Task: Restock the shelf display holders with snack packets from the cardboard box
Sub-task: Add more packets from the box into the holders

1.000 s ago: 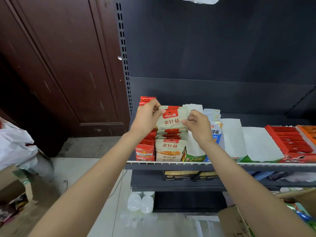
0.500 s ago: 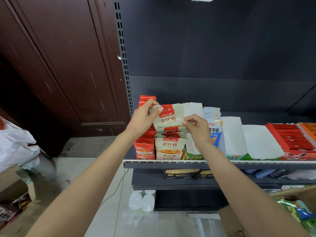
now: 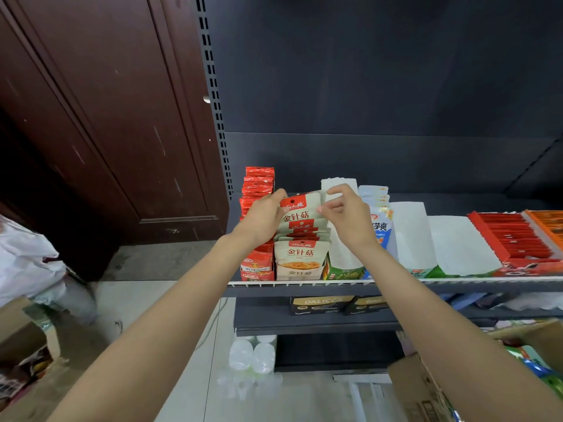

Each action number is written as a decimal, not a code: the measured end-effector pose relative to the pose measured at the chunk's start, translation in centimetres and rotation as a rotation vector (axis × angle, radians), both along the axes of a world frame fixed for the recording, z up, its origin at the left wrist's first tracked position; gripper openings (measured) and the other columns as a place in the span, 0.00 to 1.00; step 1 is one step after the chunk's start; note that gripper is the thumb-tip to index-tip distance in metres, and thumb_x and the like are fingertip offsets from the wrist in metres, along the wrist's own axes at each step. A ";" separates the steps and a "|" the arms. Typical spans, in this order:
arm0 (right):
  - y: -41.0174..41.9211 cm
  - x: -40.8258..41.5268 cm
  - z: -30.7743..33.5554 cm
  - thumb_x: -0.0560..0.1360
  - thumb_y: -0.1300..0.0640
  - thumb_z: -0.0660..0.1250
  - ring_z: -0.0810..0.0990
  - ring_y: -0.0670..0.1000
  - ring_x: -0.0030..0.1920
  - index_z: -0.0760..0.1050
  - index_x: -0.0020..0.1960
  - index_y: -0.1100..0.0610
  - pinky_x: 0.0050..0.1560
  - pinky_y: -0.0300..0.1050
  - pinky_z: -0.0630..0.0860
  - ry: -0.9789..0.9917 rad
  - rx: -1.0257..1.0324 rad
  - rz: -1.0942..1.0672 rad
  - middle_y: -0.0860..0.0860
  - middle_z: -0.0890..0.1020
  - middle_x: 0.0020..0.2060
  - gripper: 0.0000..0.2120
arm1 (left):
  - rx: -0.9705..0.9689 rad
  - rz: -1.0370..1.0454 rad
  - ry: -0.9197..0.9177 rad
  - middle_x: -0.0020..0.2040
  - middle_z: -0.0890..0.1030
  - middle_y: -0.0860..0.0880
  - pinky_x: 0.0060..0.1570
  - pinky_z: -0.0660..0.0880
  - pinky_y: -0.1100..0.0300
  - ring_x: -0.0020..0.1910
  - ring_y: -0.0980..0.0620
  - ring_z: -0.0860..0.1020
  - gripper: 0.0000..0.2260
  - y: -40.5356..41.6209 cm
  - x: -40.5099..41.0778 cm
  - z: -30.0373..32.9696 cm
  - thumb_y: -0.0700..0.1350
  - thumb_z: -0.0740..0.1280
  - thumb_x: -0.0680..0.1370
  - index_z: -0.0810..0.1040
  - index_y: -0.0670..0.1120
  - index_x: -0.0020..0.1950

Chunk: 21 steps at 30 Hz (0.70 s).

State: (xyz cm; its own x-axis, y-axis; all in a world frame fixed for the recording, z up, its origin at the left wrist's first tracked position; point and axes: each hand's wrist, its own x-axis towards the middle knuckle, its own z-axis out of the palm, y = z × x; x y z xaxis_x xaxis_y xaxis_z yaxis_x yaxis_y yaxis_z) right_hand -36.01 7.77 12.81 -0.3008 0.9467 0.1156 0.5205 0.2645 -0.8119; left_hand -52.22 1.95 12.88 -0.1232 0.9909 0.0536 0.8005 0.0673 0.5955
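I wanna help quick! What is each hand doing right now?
Left hand: grips the left edge of the beige mushroom snack packet.
Right hand: pinches that packet's right edge.

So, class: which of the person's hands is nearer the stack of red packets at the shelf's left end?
Left. The left hand lies directly in front of the red packets; the right hand is off to their right, beyond the beige packet.
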 end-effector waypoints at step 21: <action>1.0 1.2 -0.5 0.77 0.59 0.65 0.74 0.51 0.55 0.77 0.60 0.54 0.54 0.39 0.69 -0.192 0.089 0.019 0.56 0.77 0.57 0.13 | -0.020 0.104 -0.113 0.69 0.71 0.45 0.57 0.75 0.55 0.64 0.47 0.73 0.26 -1.1 1.8 0.2 0.37 0.59 0.81 0.55 0.45 0.77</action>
